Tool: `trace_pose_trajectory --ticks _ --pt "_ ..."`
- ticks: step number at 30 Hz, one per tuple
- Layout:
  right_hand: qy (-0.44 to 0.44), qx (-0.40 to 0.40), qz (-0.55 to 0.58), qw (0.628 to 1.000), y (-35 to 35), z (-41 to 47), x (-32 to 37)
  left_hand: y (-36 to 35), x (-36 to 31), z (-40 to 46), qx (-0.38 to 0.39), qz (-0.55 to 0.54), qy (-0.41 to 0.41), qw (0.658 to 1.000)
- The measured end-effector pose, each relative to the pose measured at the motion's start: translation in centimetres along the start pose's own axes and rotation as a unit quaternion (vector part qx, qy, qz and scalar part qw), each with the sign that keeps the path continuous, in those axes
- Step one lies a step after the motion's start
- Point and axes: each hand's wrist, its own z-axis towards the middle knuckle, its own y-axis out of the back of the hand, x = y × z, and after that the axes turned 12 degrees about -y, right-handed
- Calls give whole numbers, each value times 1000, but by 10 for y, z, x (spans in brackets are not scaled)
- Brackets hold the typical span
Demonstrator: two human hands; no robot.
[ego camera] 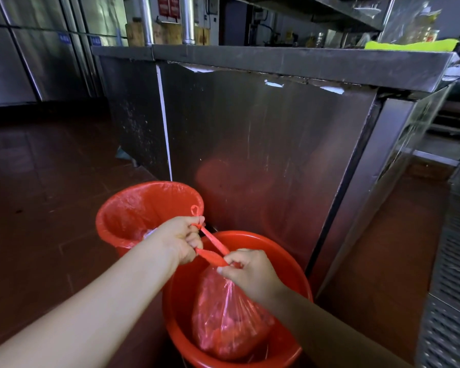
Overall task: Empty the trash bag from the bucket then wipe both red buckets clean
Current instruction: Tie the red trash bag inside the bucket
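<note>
Red plastic fills my view: the trash bag (229, 320) sits inside the near bucket (290, 266), directly beneath both hands. My left hand (181, 239) pinches one twisted bag ear; my right hand (246, 272) grips the other at the bag's neck. The lined far bucket (133, 205) stands just beyond, left.

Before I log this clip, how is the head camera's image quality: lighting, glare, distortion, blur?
Head view: dim overall, the floor nearly dark; a soft red reflection of the buckets shows on the steel counter panel; wide-angle bending curves the counter edge and refrigerator doors; the hands, the bag and the two buckets are sharp, while the back shelves look soft.
</note>
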Motion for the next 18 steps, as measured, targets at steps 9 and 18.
trace_pose_trajectory --ticks 9,18 --pt "-198 78 395 894 20 1 -2 21 21 -4 51 -21 -45 997" --pt "-260 86 396 876 16 1 6 37 45 -13 104 85 -12 991"
